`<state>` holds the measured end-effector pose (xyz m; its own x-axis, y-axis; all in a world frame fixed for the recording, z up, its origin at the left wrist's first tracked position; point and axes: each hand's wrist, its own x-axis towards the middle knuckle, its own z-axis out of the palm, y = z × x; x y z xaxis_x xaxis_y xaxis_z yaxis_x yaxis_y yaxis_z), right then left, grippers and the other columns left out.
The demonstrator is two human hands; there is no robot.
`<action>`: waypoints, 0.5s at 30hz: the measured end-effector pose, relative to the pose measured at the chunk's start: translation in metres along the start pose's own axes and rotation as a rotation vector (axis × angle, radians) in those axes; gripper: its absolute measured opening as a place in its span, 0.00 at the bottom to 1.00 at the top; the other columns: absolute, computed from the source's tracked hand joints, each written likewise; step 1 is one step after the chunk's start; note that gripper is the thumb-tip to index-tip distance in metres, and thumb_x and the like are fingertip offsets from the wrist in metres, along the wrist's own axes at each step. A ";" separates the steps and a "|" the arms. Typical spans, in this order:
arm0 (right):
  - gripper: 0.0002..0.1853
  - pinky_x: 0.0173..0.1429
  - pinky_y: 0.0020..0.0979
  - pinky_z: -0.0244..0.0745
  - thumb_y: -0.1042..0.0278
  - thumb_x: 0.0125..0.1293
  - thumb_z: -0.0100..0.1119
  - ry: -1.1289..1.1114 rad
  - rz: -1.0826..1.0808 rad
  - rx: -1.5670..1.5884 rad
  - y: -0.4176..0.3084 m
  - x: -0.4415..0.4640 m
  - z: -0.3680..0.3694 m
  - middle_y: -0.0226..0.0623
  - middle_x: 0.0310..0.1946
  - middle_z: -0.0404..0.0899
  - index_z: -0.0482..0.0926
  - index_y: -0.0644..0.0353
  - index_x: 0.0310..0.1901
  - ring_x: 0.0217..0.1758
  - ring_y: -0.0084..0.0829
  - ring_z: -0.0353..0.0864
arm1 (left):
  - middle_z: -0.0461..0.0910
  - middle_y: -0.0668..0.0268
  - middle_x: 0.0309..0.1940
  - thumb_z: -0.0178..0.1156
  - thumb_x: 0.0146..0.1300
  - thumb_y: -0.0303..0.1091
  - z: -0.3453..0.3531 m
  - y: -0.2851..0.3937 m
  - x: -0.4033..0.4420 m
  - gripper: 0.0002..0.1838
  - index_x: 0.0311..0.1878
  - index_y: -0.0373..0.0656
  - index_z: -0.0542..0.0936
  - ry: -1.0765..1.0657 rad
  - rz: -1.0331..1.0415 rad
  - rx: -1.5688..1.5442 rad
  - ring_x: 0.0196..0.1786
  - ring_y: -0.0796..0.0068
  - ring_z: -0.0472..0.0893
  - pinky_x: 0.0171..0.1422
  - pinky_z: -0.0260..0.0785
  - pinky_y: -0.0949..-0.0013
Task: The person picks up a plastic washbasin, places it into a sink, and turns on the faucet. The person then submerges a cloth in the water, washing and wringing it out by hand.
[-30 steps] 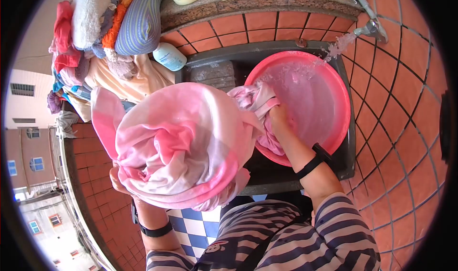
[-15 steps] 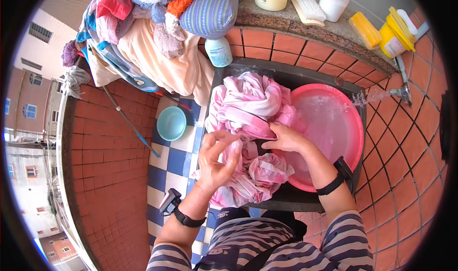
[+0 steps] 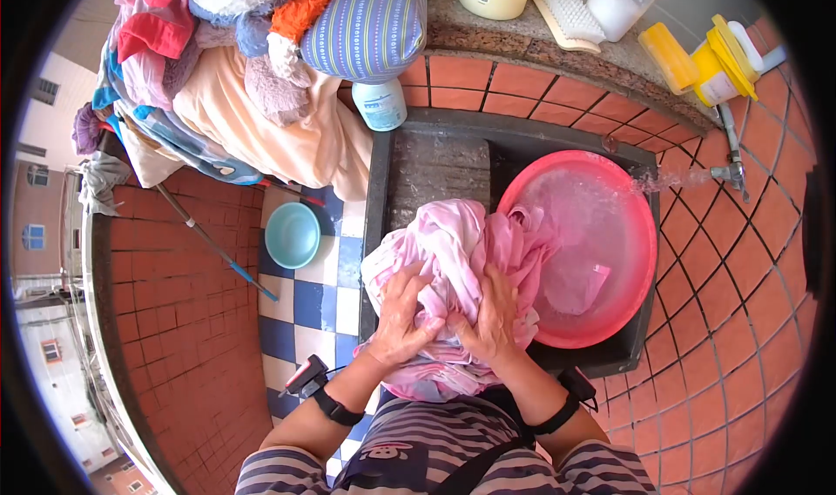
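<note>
A bundle of wet pink and white cloth (image 3: 448, 234) lies over the front left part of the dark sink (image 3: 380, 181). My left hand (image 3: 402, 316) presses on its left side, fingers bent into the folds. On its right side my right hand (image 3: 489, 316) grips the cloth, with the fingertips partly hidden by it. Part of the cloth hangs over the left rim of the pink basin (image 3: 640, 273), which holds cloudy water and a piece of pink cloth (image 3: 576, 288). Water runs from the tap (image 3: 730, 175) into the basin.
A ridged washboard surface (image 3: 440, 177) shows behind the bundle. Left of the sink are a heap of laundry (image 3: 261, 129), a blue-white bottle (image 3: 380, 105) and a turquoise bowl (image 3: 293, 235) on the floor. A brush (image 3: 568, 14) and yellow containers (image 3: 719, 64) stand on the ledge.
The lifted cloth came down into the sink and has been drawn toward my body. My left hand, raised half a second ago, is now on it. My right hand moved from the basin side onto the bundle.
</note>
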<state>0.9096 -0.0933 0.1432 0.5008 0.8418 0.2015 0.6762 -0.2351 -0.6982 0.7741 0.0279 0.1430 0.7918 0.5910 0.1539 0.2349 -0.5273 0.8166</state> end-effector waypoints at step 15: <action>0.22 0.45 0.41 0.62 0.47 0.59 0.60 0.043 -0.112 0.049 0.015 0.053 0.011 0.43 0.40 0.74 0.79 0.62 0.41 0.41 0.45 0.74 | 0.80 0.48 0.34 0.60 0.56 0.45 0.013 -0.035 0.045 0.38 0.63 0.31 0.60 0.146 -0.052 -0.057 0.38 0.47 0.81 0.50 0.70 0.52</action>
<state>0.9403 -0.0471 0.1357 0.4470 0.8396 0.3086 0.7024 -0.1157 -0.7023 0.8092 0.0651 0.1147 0.6883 0.7012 0.1860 0.2378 -0.4602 0.8554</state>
